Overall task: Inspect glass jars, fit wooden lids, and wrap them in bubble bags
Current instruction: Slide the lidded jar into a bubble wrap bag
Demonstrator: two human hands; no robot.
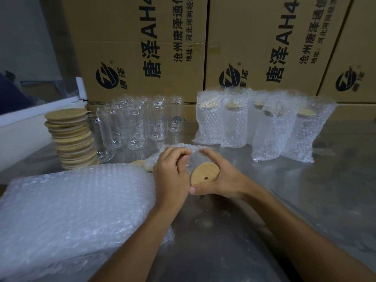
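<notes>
While both hands work at the middle of the steel table (305, 200), a clear glass jar capped with a round pale wooden lid with a small hole (205, 175) lies tipped toward the camera, partly inside a clear bubble-wrap bag (179, 150). The left hand (171, 176) curls its fingers over the bag's open edge, pinching the film beside the jar. The right hand (219, 180) wraps round the lidded end, thumb under the lid's rim and fingers arched over the top to the bag's edge; whether those fingers also press the film cannot be told.

Judging by its look, the jar is rigid, smooth and breakable, and probably slips easily on bare glass, so the surer hold is round the body just below the lid, not on the lid alone, which may only be pressed on. The bag is light, soft and limp; it needs holding at the mouth, on both sides, to stay open.

A stack of round wooden lids (71, 137) stands at the left, touching or just beside a cluster of bare glass jars (134, 125). Five wrapped jars in bubble bags (264, 127) stand on the right, a thick pile of bubble bags (71, 210) lies at near left, and printed cardboard cartons (142, 47) rise behind.
</notes>
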